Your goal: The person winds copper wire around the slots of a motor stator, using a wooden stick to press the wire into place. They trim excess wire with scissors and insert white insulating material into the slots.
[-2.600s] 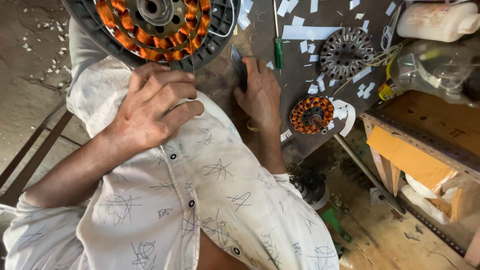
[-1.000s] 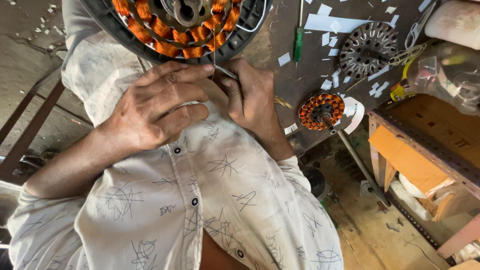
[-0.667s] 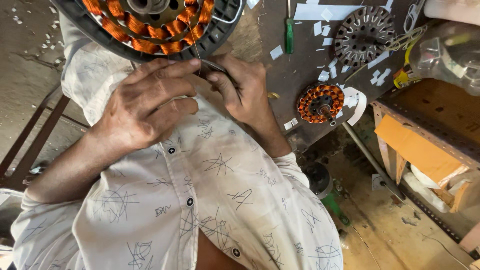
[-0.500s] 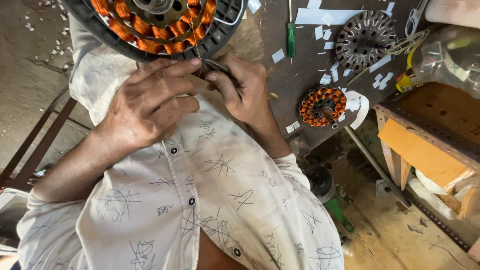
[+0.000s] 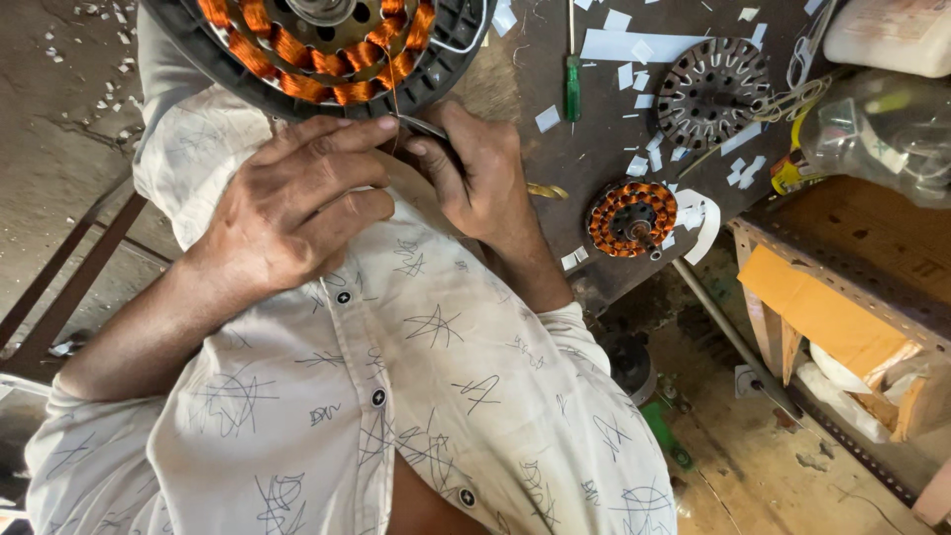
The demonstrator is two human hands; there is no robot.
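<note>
A large stator point(image 5: 317, 50) with orange copper coils in a black rim lies at the top, partly cut off. A thin copper wire point(image 5: 392, 91) hangs from its lower coils. My left hand point(image 5: 297, 198) pinches that wire between fingertips just below the rim. My right hand point(image 5: 480, 173) meets it from the right and grips a small metal tool point(image 5: 424, 126) whose tip touches the wire at my left fingertips. Both hands rest over my lap, on a pale shirt with scribble marks.
On the dark bench lie a small wound stator point(image 5: 631, 218), a bare slotted core point(image 5: 713, 91), a green screwdriver point(image 5: 573, 87) and white paper scraps point(image 5: 634, 45). A clear plastic bag point(image 5: 882, 129) and a wooden shelf point(image 5: 842, 297) stand right. A metal rod point(image 5: 738, 342) slants down.
Earlier my right hand lay on the bench and my left on my lap. Both have since come together at the big stator's lower rim; in the last second they barely move.
</note>
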